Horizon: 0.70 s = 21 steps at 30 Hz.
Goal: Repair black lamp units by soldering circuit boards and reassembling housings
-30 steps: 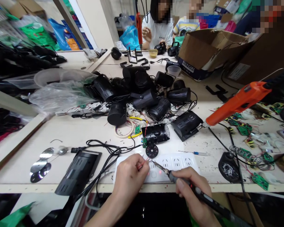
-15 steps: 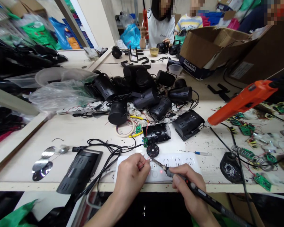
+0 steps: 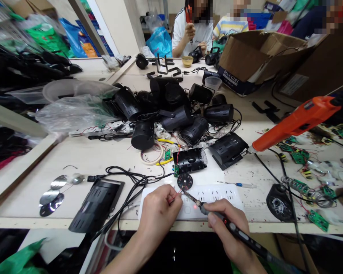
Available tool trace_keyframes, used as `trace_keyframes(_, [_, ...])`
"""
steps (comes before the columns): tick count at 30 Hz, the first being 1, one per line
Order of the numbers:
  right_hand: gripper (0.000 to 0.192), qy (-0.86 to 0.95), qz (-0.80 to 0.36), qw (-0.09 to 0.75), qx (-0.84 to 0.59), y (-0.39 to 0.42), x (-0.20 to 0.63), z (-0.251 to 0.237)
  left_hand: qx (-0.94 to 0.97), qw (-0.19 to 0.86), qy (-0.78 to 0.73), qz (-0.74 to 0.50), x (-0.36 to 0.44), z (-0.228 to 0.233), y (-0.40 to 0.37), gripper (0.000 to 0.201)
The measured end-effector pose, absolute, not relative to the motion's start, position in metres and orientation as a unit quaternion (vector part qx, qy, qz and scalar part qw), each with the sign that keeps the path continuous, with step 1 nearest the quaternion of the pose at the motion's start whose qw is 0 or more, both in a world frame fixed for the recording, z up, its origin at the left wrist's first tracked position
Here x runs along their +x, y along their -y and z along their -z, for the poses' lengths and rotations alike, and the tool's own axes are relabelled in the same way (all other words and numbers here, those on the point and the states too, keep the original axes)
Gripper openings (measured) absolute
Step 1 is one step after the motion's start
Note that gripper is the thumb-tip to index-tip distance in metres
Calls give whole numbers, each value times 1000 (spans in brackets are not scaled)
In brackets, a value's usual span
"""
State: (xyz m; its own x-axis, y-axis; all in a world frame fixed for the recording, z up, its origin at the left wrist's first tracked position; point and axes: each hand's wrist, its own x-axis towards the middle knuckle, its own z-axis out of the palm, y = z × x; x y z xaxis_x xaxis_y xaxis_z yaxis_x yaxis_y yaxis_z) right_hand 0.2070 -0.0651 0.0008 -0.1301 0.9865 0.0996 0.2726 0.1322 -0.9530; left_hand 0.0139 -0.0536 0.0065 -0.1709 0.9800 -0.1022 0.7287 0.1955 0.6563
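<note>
My right hand [image 3: 228, 224] is closed round a soldering iron [image 3: 231, 227], whose tip reaches the near edge of a small round black circuit board [image 3: 185, 181]. Just left of that tip, my left hand [image 3: 160, 207] pinches thin red wires [image 3: 175, 195] at the board's edge. Under both hands lies a white power strip [image 3: 237, 197] with a red light on. Behind the board sits an opened black lamp housing [image 3: 190, 160], a small green circuit board [image 3: 175, 170] at its left end. Whether the tip touches the wires is too small to tell.
An orange electric screwdriver [image 3: 297, 121] hangs at the right, above green circuit boards [image 3: 300, 156]. A heap of black lamp housings [image 3: 171, 95] fills the middle. A black half-shell [image 3: 95, 205] and cables lie left. Opposite, a co-worker [image 3: 191, 34] holds another screwdriver beside a cardboard box [image 3: 254, 57].
My hands, the soldering iron and the round board keep almost the same place. Across the table, the co-worker's screwdriver and hand have moved right, over a black lamp.
</note>
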Motion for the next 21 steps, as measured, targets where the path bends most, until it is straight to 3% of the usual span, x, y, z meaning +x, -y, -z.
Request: trace_keyframes(21, [10,690,-379,429,-443,58,212,0,592,258,-727,-234,13,-6,53,20])
